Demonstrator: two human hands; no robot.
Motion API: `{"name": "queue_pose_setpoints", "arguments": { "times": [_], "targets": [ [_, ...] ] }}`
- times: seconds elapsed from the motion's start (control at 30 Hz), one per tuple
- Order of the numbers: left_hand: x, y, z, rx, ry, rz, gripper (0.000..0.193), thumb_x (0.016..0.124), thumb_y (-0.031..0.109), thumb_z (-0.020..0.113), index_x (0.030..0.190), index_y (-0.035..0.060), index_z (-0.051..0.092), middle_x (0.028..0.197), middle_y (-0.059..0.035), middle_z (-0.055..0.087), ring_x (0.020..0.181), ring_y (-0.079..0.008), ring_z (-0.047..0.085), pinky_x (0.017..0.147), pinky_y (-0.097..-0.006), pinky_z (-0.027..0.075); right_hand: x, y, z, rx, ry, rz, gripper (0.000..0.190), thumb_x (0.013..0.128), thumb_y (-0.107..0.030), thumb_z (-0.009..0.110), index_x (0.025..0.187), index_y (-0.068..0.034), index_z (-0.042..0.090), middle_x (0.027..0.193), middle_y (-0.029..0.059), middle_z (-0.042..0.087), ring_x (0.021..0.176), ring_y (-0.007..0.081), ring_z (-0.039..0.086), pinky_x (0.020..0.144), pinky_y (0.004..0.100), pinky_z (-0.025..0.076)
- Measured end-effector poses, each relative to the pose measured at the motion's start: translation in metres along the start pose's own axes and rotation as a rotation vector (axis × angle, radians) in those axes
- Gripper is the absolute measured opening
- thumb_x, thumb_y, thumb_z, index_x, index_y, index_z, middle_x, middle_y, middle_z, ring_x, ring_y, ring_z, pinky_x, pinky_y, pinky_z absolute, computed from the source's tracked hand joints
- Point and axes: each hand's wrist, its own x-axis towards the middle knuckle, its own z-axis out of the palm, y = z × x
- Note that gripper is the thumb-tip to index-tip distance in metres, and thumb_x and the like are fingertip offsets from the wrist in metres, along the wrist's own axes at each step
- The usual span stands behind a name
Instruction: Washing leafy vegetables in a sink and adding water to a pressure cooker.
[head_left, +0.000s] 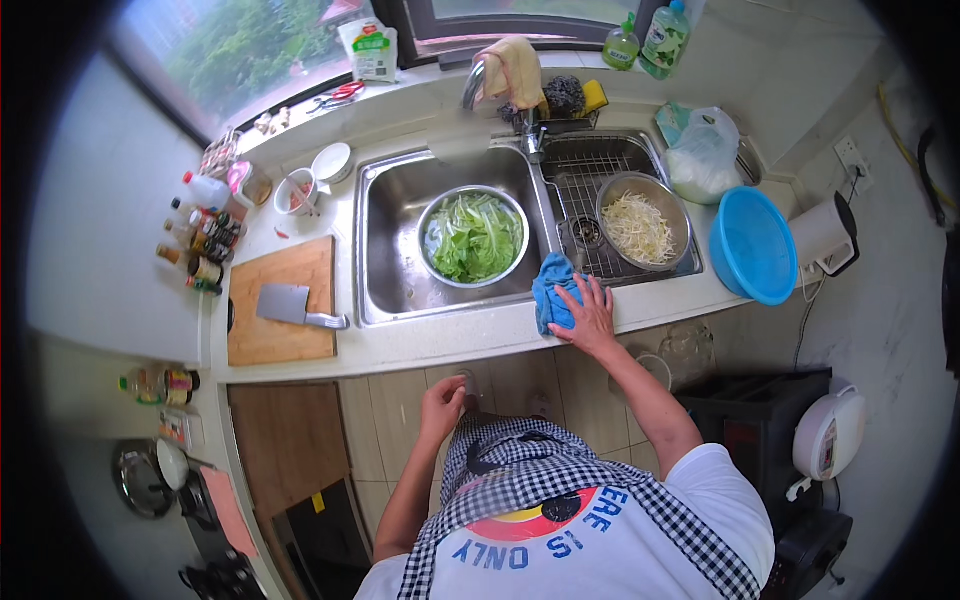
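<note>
My right hand (589, 315) presses on a crumpled blue cloth (555, 294) at the counter's front edge, by the divider between two sink basins. My left hand (444, 401) hangs in front of the counter with curled fingers, and nothing shows in it. A steel bowl of leafy greens in water (476, 236) stands in the left basin. In the right basin, a steel bowl of bean sprouts (639, 229) rests on a wire rack (581, 176).
A cleaver (283, 302) lies on a wooden cutting board (281, 345) at the left. Right of the sink are a blue plastic basin (754, 245), a plastic bag (703, 161) and an electric kettle (825, 232). The faucet (533, 139) has a cloth draped over it.
</note>
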Motion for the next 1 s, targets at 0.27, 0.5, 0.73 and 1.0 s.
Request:
{"name": "queue_pose_setpoints", "arguments": {
  "times": [0.27, 0.5, 0.73, 1.0],
  "targets": [
    [0.087, 0.092, -0.016, 0.145, -0.287, 0.193, 0.026, 0.088, 0.009, 0.058, 0.112, 0.0001, 0.064, 0.11, -0.0155, 0.066, 0.095, -0.0236, 0.066, 0.086, -0.0336, 0.052, 0.024, -0.002, 0.035, 0.113, 0.293, 0.075, 0.037, 0.071, -0.015, 0.067, 0.108, -0.01, 0.064, 0.118, 0.0091, 0.056, 0.117, 0.0323, 0.046, 0.103, 0.05, 0.031],
    [0.106, 0.093, -0.064, 0.187, -0.053, 0.322, 0.024, 0.085, 0.006, 0.058, 0.107, 0.001, 0.065, 0.103, -0.0159, 0.067, 0.092, -0.0275, 0.066, 0.081, -0.0354, 0.052, 0.0, -0.067, 0.018, 0.247, 0.097, -0.174, 0.042, 0.069, -0.019, 0.065, 0.109, -0.007, 0.061, 0.126, 0.0172, 0.052, 0.125, 0.0419, 0.04, 0.105, 0.0533, 0.032],
    [0.105, 0.068, -0.126, 0.387, 0.966, 0.111, 0.026, 0.074, 0.009, 0.069, 0.096, 0.0003, 0.058, 0.098, -0.0174, 0.058, 0.095, -0.0345, 0.056, 0.083, -0.0439, 0.044, 0.041, -0.11, 0.033, 0.128, -0.11, -0.548, 0.049, 0.064, -0.022, 0.07, 0.113, -0.019, 0.064, 0.125, 0.0114, 0.05, 0.123, 0.0378, 0.04, 0.098, 0.053, 0.035],
    [0.133, 0.071, -0.191, 0.621, 1.149, -0.458, 0.053, 0.072, 0.037, 0.077, 0.098, 0.0002, 0.05, 0.099, -0.0191, 0.06, 0.095, -0.0373, 0.059, 0.081, -0.0465, 0.046, 0.11, -0.119, 0.029, 0.715, -0.242, -0.209, 0.036, 0.074, -0.01, 0.066, 0.11, -0.008, 0.065, 0.099, 0.0055, 0.062, 0.095, 0.0221, 0.059, 0.082, 0.0339, 0.047]
  ]
}}
